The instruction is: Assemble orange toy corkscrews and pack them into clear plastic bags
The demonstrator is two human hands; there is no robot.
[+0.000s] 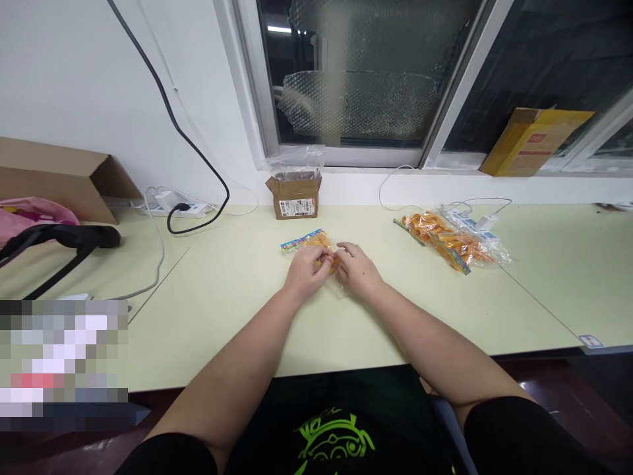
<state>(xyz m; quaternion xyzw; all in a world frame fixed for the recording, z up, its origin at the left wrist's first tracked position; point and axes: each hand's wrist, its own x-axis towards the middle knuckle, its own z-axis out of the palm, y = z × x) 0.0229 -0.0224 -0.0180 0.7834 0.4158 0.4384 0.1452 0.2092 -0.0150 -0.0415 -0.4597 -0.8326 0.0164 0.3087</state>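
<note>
A clear plastic bag [299, 243] with a colourful printed header and small orange items inside lies on the table in front of me. My left hand [306, 269] pinches it from the left, thumb and fingertips together near its middle. From the other side, my right hand [360, 269] grips it with curled fingers close to the left fingertips. The two hands hide much of the bag, and a see-through end of it shows below them. What the orange items are is too small to make out.
Similar bags of orange items [445, 239] lie to the right beside a power strip [487, 231]. A small open cardboard box [297, 196] stands by the wall. Left are a black cable [173, 125], a larger carton [54, 175] and a black strap-like object [74, 237].
</note>
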